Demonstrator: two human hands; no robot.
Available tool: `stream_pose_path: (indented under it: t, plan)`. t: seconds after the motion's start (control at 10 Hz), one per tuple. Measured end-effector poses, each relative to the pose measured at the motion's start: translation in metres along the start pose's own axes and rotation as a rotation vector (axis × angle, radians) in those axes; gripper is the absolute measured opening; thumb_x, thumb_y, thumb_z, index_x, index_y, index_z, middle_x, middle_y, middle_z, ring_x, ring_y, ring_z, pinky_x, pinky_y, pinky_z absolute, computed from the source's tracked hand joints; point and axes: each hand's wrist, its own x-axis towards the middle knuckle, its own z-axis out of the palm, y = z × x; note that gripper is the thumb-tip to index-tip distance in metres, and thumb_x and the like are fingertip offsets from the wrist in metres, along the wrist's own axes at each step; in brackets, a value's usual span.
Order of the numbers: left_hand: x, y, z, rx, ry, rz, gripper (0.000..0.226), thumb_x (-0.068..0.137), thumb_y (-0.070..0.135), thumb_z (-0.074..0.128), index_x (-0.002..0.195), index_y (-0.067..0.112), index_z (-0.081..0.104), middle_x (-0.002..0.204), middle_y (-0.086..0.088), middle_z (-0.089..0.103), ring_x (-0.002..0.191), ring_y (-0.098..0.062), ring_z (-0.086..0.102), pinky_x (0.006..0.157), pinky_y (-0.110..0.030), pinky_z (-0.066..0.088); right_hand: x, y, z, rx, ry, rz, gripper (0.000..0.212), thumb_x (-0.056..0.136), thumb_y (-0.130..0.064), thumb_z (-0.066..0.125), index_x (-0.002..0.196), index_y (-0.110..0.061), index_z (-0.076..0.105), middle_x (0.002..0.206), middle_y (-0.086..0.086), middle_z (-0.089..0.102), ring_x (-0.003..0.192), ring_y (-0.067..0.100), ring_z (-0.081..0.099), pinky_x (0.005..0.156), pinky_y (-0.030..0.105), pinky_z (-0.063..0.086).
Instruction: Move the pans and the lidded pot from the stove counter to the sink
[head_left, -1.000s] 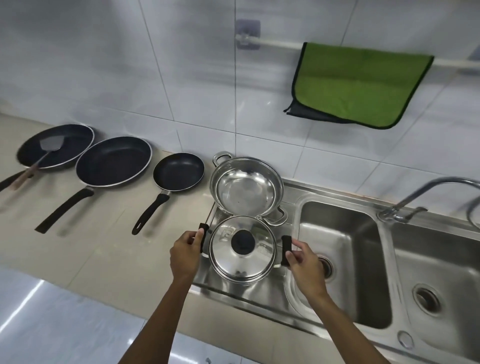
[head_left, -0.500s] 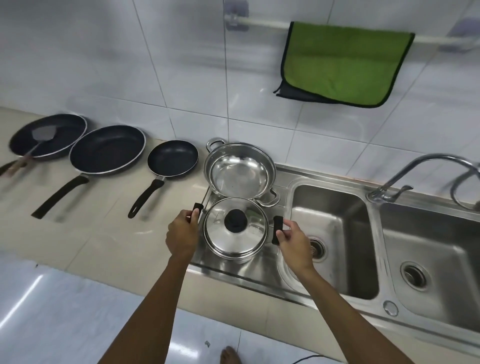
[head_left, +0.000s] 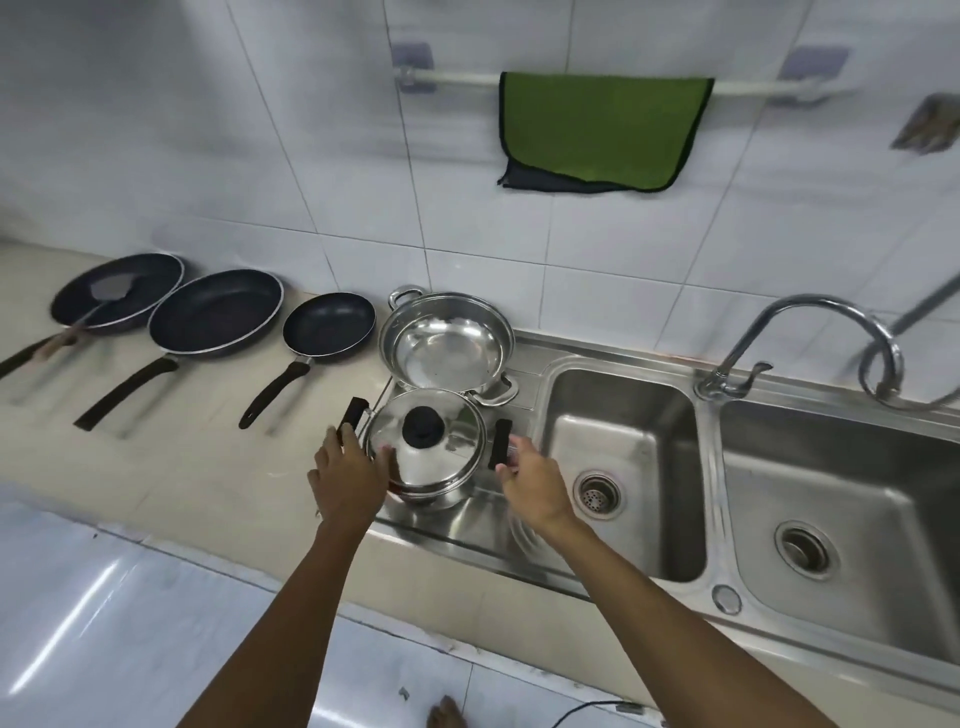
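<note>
We have the pot (head_left: 425, 451), lid on, sitting on the sink's drainboard (head_left: 452, 525) just left of the near basin (head_left: 618, 457), with the steel pan (head_left: 448, 345) touching it behind. Left hand (head_left: 347, 475) sits at the pot's left side, fingers loosely spread, not wrapped on the black handle (head_left: 351, 415); right hand (head_left: 531, 480) is just by the right handle (head_left: 501, 444), fingers slack, no grip. Reads as a pot-placement step, hands at the handles but not gripping. Three black pans (head_left: 218, 312) are in a row on the surface to the left, one with a spatula (head_left: 106, 289) in it. Next we reach left for the nearest small pan (head_left: 329, 325) by its handle; keep it level.
</note>
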Motion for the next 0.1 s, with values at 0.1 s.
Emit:
stream_pose_path:
  t: [0.1]
  plan:
    - [-0.0431, 0.0291, 0.0029, 0.103, 0.138, 0.139, 0.062, 0.093, 0.048, 0.062, 0.138, 0.007, 0.052, 0.152, -0.018, 0.046, 0.135, -0.038, 0.048, 0.100, -0.059, 0.044, -0.0274, 0.0216, -0.0229, -0.315, 0.007, -0.221, 0.048, 0.104, -0.030, 0.049, 0.150, -0.016, 0.044, 0.143, 0.009, 0.059, 0.126, 0.031, 0.057, 0.105, 0.045, 0.047]
